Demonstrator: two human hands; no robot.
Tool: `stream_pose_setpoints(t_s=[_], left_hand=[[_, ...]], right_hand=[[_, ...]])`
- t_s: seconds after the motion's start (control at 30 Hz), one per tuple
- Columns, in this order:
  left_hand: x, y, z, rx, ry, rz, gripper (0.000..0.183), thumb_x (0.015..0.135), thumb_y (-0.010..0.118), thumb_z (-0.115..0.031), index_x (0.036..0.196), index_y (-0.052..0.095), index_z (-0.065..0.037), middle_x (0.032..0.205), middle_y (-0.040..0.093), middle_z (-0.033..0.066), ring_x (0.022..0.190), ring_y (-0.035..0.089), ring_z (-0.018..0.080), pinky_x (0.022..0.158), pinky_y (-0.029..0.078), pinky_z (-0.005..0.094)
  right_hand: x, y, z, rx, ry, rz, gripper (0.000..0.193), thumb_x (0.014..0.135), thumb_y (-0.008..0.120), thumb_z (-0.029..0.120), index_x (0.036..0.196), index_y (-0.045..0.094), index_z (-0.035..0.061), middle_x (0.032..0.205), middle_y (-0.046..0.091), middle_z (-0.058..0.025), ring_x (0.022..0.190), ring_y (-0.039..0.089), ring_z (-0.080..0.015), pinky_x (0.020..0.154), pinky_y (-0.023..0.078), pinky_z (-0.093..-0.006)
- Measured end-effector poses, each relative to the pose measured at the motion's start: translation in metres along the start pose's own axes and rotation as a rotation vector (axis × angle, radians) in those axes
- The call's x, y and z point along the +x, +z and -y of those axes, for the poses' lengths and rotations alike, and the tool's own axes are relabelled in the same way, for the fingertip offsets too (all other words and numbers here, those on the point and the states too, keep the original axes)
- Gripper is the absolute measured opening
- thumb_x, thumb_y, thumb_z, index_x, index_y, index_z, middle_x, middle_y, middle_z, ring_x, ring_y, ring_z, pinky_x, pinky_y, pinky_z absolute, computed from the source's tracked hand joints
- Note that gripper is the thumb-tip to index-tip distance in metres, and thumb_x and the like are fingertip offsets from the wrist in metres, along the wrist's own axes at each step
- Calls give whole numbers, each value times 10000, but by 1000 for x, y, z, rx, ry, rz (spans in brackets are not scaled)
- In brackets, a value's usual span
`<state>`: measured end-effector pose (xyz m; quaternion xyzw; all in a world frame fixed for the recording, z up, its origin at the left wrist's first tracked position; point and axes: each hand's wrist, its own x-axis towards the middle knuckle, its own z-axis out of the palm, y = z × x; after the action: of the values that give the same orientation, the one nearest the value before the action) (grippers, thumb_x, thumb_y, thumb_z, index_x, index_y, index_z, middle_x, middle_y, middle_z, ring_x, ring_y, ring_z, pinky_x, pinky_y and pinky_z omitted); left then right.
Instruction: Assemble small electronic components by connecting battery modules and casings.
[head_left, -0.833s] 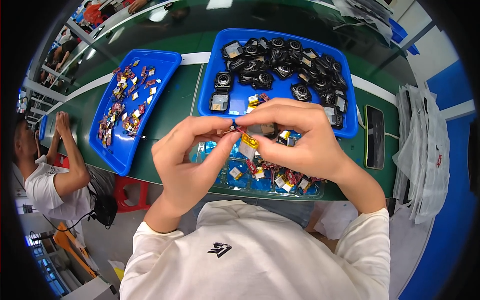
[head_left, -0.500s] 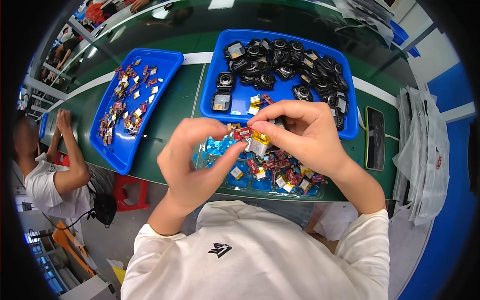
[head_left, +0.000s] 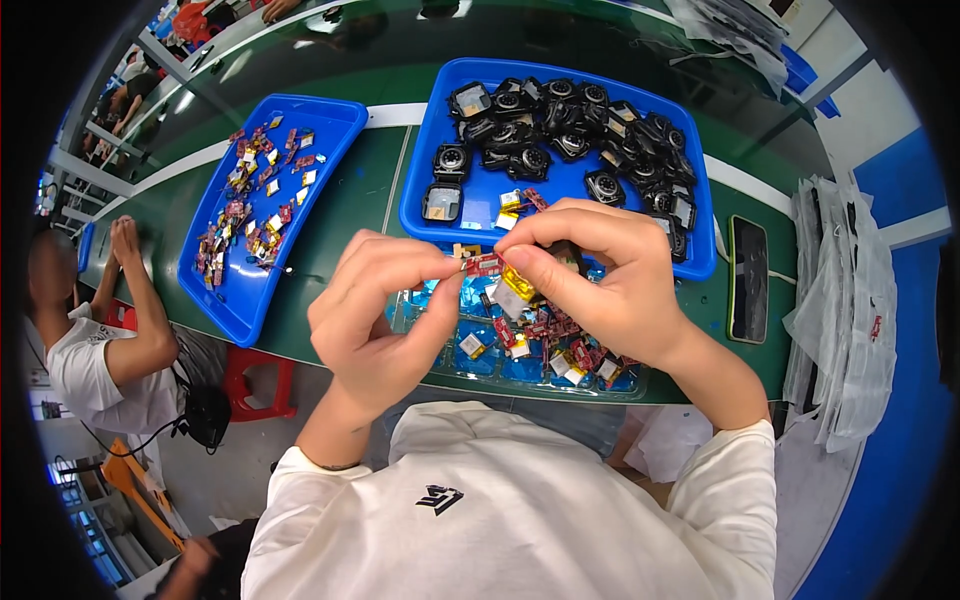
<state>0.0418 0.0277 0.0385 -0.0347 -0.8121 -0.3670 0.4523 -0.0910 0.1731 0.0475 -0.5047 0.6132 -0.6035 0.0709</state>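
Observation:
A small red circuit board (head_left: 484, 265) with a silver-and-yellow battery (head_left: 518, 285) attached hangs between my hands over the near edge of the table. My right hand (head_left: 610, 285) pinches the right end of the board between thumb and forefinger. The thumb and forefinger of my left hand (head_left: 380, 305) close on the board's left end. Below them, a clear plastic tray (head_left: 430, 368) with blue-looking pockets holds several more red boards with batteries. My right hand partly hides this tray.
Behind my hands stands a blue bin (head_left: 415, 205) of black watch cases (head_left: 570, 145). To the left, another blue tray (head_left: 270, 310) holds boards with batteries. A phone (head_left: 748, 280) lies at right, beside hanging white sheets (head_left: 840, 310). A person (head_left: 110, 350) sits at left near a red stool (head_left: 260, 385).
My left thumb and forefinger have closed in on the board's left end. The battery has tilted slightly. Part of another person has come into view at the lower left.

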Motion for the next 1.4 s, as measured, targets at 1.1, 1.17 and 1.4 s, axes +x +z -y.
stream_pose_setpoints(t_s=[1.1,1.17,1.4], left_hand=[[-9,20,-16,-722,-867,-67,67,818,680,-27,836,627,9,775,659,53,654,573,58,589,434,174],[-11,23,-14,-687,-792,-112,71,825,674,-23,858,622,13,786,655,50,660,570,54,584,433,175],[-2,24,-9,-641,-685,-93,122,831,683,0,917,614,52,867,635,65,730,578,65,662,479,201]], right_hand=[[-3,2,5,-49,47,-39,132,738,686,-8,870,691,-9,817,695,-80,663,655,-100,588,516,-212],[-2,2,7,89,96,-35,131,751,691,3,880,686,-17,837,695,-79,691,665,-108,622,534,-215],[-3,3,7,146,165,-61,154,782,702,25,928,675,-16,841,688,-68,733,669,-117,648,543,-223]])
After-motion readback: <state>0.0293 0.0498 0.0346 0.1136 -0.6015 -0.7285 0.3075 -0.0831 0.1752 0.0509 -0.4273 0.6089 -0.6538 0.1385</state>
